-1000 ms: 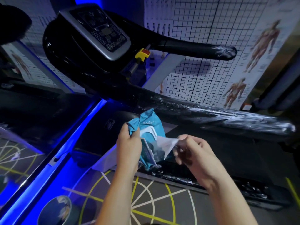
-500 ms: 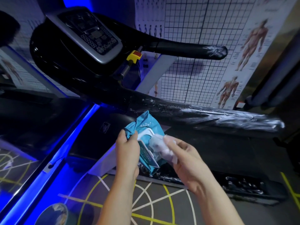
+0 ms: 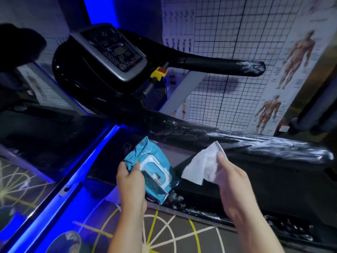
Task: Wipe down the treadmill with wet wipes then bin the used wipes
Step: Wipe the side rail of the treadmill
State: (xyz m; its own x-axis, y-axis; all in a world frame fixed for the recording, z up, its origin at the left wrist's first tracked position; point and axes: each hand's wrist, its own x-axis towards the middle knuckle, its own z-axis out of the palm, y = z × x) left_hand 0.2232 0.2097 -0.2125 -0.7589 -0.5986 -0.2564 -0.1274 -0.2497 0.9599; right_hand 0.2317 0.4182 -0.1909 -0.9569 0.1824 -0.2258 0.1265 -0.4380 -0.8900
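Grey floor matting with yellow and white painted lines (image 3: 191, 238) lies nearest, beneath both forearms. Just above it the left hand (image 3: 130, 181) grips a crumpled teal plastic wet-wipe pack (image 3: 155, 168), with its fingers curled round the pack's left edge. The pack's white flip lid seems open. Beside the pack and apart from it, the right hand (image 3: 231, 181) pinches a white damp wipe (image 3: 202, 165) between thumb and fingers. The sheet hangs partly unfolded, clear of the dispenser opening.

Fetching a wipe looks finished, and the wiping itself has not begun. Just beyond the wipe runs the near black handrail wrapped in glossy film (image 3: 246, 143), which the sheet does not touch. The next move, I judge, calls for spreading the sheet under the fingers and laying it on that rail, while the pack wants closing or setting down.

Farther off are the black treadmill console with its silver-framed display (image 3: 113, 52), the yellow safety clip with a red top (image 3: 159, 73), the far black handrail (image 3: 218, 64) and the anatomy poster (image 3: 291, 61) on the gridded wall.
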